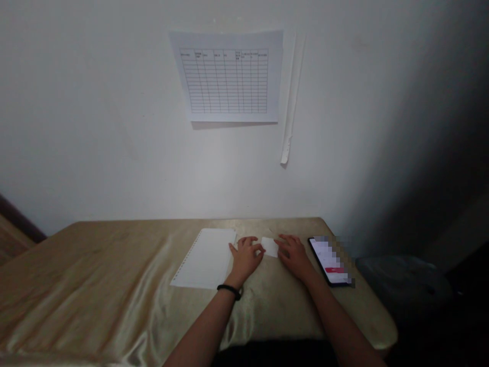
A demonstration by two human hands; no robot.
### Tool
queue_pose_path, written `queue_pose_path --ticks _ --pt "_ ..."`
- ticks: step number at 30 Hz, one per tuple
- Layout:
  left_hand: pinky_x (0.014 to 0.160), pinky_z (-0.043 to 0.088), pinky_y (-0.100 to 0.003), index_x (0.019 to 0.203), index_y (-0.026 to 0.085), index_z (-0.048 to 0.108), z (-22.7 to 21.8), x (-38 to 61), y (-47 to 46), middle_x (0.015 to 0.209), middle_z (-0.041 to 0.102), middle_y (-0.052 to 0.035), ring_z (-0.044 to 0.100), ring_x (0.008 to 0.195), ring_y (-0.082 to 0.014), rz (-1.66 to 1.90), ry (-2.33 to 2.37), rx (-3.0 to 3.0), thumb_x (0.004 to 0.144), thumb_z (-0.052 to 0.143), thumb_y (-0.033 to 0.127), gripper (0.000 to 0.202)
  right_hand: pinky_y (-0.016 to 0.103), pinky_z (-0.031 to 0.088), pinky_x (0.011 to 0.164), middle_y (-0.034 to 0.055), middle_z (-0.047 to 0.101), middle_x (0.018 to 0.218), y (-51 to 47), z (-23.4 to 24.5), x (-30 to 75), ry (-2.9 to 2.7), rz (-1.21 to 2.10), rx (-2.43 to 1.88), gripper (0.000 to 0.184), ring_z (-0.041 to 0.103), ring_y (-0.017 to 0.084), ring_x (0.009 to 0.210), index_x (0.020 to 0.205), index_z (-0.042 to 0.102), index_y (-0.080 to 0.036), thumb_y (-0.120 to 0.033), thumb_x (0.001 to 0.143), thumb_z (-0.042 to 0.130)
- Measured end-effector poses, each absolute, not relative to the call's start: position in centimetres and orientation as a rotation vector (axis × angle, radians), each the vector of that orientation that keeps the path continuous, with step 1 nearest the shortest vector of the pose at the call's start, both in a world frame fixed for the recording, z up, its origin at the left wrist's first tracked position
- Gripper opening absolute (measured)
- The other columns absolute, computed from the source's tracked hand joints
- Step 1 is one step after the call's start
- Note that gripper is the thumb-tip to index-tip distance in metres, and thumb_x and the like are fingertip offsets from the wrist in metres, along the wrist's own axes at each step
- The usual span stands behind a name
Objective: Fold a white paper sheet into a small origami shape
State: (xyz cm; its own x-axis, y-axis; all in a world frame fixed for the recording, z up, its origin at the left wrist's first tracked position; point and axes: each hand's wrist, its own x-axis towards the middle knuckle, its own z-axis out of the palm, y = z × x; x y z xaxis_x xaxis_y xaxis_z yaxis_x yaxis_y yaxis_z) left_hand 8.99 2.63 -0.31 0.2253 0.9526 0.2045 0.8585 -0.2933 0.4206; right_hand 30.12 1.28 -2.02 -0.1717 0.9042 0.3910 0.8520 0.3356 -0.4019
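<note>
Below and just right of the frame's centre, a small white piece of paper (pixel 270 247) sits between two bare hands, on or just above the gold satiny cloth (pixel 99 275). It looks plain, pale and four-sided, with fairly straight edges and a slight slant; fingers cover parts of its left and right sides. The left hand (pixel 246 256) and right hand (pixel 293 254) are apart, fingers bent, fingertips at its opposite edges; whether they pinch it or merely touch it, I cannot tell. Left of it lies a larger white sheet (pixel 202 258), holes along its left edge, partly behind the left hand.
</note>
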Motion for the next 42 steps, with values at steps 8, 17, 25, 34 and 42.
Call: queue_pose_path --ticks 8,17,25,34,42 --pt "0.109 0.008 -0.08 0.1 0.037 0.075 -0.1 8.8 2.7 0.14 0.056 0.0001 0.036 0.136 -0.0326 0.632 1.804 2.235 0.087 0.066 0.038 0.016 0.053 0.019 0.117 0.0034 0.071 0.124 1.0 -1.6 29.8 -2.106 0.137 -1.538 0.025 0.045 0.026 0.135 0.106 0.076 -0.03 -0.024 0.091 0.058" --pt "0.109 0.007 -0.08 0.105 0.037 0.073 -0.3 8.9 2.6 0.135 0.06 -0.0023 0.038 0.134 -0.0327 0.632 1.837 2.216 0.086 0.069 0.043 0.021 0.046 0.03 0.109 0.0034 0.074 0.107 1.6 -2.2 29.8 -1.971 0.117 -1.522 0.017 0.053 0.025 0.12 0.094 0.079 -0.029 -0.024 0.087 0.064" --pt "0.107 0.008 -0.081 0.099 0.034 0.074 -0.2 8.8 2.6 0.133 0.06 -0.0022 0.039 0.133 -0.0339 0.656 1.864 2.208 0.084 0.071 0.045 0.018 0.037 0.043 0.096 0.0072 0.068 0.107 3.8 -2.3 28.1 -1.823 0.208 -1.602 0.016 0.054 0.024 0.107 0.092 0.08 -0.029 -0.024 0.086 0.066" --pt "0.104 0.007 -0.084 0.098 0.037 0.075 -0.1 8.8 2.5 0.135 0.06 -0.0012 0.038 0.133 -0.0352 0.654 1.889 2.209 0.084 0.07 0.048 0.019 0.038 0.039 0.101 0.0061 0.062 0.116 4.1 -2.9 25.3 -1.874 0.185 -1.649 0.012 0.05 0.026 0.114 0.094 0.08 -0.037 -0.034 0.088 0.07" --pt "0.106 0.007 -0.082 0.101 0.037 0.074 0.2 8.8 2.4 0.139 0.057 -0.0025 0.036 0.135 -0.0359 0.61 1.893 2.186 0.084 0.069 0.048 0.022 0.042 0.034 0.101 0.0076 0.058 0.116 3.6 -2.4 25.4 -1.843 0.083 -1.747 0.018 0.046 0.027 0.114 0.102 0.078 -0.039 -0.034 0.09 0.066"
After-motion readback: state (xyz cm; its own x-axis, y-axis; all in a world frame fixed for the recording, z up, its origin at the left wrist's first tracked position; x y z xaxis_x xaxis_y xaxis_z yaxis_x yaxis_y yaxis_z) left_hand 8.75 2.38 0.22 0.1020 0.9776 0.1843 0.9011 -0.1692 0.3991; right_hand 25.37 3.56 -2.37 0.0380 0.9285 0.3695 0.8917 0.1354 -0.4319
